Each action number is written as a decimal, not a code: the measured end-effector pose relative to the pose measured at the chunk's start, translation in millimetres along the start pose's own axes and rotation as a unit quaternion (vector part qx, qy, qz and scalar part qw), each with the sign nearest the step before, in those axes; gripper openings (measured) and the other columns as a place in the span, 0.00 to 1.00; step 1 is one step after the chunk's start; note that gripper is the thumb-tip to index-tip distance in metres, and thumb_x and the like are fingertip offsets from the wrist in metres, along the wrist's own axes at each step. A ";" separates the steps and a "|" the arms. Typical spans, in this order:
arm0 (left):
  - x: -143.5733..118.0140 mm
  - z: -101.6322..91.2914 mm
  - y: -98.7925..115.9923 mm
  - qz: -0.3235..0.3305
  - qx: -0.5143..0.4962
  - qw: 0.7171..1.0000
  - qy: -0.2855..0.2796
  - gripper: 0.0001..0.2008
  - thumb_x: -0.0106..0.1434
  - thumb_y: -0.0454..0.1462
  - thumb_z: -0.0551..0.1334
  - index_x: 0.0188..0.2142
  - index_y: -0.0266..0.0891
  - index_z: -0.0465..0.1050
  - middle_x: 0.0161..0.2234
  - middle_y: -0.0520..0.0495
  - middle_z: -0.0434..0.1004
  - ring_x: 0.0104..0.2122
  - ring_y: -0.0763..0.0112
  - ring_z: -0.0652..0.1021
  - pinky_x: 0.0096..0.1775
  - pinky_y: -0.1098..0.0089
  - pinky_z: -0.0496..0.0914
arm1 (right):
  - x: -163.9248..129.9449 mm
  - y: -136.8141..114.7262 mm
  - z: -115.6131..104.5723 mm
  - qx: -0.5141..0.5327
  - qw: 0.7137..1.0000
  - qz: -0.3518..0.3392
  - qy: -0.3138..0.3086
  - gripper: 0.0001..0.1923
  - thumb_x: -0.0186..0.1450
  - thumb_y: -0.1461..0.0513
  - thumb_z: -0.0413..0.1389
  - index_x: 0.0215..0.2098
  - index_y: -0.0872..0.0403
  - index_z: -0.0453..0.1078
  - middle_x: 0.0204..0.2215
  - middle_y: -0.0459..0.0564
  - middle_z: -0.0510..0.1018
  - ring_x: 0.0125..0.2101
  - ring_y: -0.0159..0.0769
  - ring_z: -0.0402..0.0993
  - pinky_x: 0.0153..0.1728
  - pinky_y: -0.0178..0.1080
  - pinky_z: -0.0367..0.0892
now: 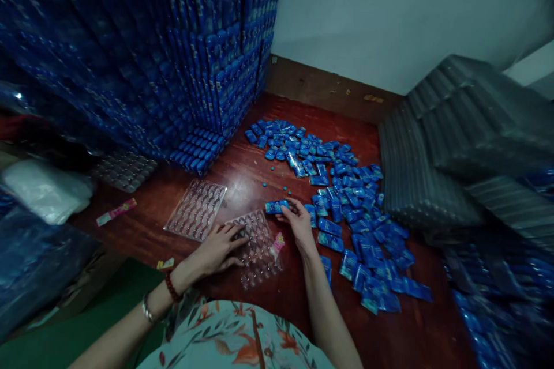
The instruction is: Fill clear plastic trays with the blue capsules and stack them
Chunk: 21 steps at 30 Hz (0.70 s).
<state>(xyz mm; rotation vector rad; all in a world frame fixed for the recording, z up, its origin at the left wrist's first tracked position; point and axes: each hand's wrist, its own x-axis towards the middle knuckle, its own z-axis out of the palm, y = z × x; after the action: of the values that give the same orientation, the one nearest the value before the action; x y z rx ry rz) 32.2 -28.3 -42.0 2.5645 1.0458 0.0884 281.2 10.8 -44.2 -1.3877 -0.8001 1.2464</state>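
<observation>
My right hand [298,220] pinches a small flat blue pack [276,207] with printing on it, just above the far right corner of a clear plastic tray. My left hand [220,249] lies with its fingers spread over the left part of that clear tray [258,251], which has rows of moulded pockets. A second clear moulded tray [197,209] rests on the table to the left. Many similar blue packs [331,226] lie loose in a heap right of and beyond my right hand. A pink wrapper piece [277,245] sits on the tray's right side.
A tall stack of blue-filled trays [208,57] rises at the back left. Stacked grey-looking empty trays [426,167] stand on the right. Small blue pellets [265,185] and a pink strip [116,211] lie on the red-brown table [151,236]. A white plastic bag [47,187] is at far left.
</observation>
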 end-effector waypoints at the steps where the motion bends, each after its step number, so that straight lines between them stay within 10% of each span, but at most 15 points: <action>1: -0.5 6.3 3.9 -0.030 0.008 0.999 0.012 0.27 0.60 0.51 0.58 0.57 0.47 0.64 0.59 0.40 0.61 0.55 0.52 0.65 0.53 0.54 0.60 | -1.2 0.5 0.7 -0.009 1.000 -0.006 0.002 0.22 0.51 0.54 0.62 0.41 0.52 0.66 0.29 0.43 0.73 0.24 0.33 0.75 0.28 0.39 0.74; 13: 11.8 41.7 51.7 -0.195 0.021 0.977 0.088 0.30 0.60 0.54 0.55 0.56 0.41 0.64 0.54 0.34 0.64 0.50 0.50 0.68 0.47 0.54 0.64 | 4.8 -6.6 26.8 -0.243 0.960 -0.133 -0.034 0.20 0.57 0.55 0.56 0.47 0.52 0.70 0.35 0.48 0.77 0.28 0.34 0.72 0.32 0.38 0.70; 21: 7.0 18.6 41.7 -0.162 0.012 0.983 0.089 0.35 0.60 0.54 0.56 0.63 0.44 0.52 0.59 0.36 0.59 0.53 0.49 0.65 0.49 0.53 0.62 | -13.3 0.3 -14.0 -0.119 0.992 0.003 -0.041 0.23 0.50 0.53 0.63 0.42 0.52 0.70 0.22 0.42 0.74 0.19 0.32 0.70 0.21 0.35 0.68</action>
<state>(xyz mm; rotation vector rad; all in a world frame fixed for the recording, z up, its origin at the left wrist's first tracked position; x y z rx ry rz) 68.5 -56.7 -44.9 2.4056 1.5246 0.2232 291.5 -5.5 -42.6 -1.5367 -1.0298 1.2504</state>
